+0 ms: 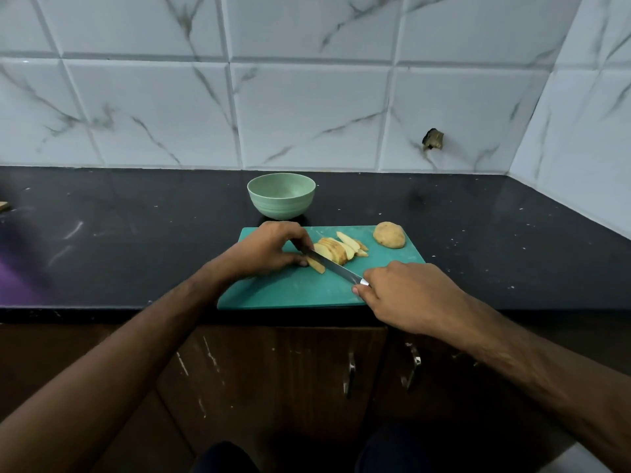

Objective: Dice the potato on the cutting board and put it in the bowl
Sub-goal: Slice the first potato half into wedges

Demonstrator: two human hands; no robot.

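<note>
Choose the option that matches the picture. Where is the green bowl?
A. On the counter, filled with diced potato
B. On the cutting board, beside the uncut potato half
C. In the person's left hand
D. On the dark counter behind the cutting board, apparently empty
D: the green bowl stands on the dark counter behind the cutting board, with no potato visible inside.

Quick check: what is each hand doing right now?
Left hand: fingers curled, pinching the potato slices on the board.
Right hand: grip closed on the knife handle.
</note>
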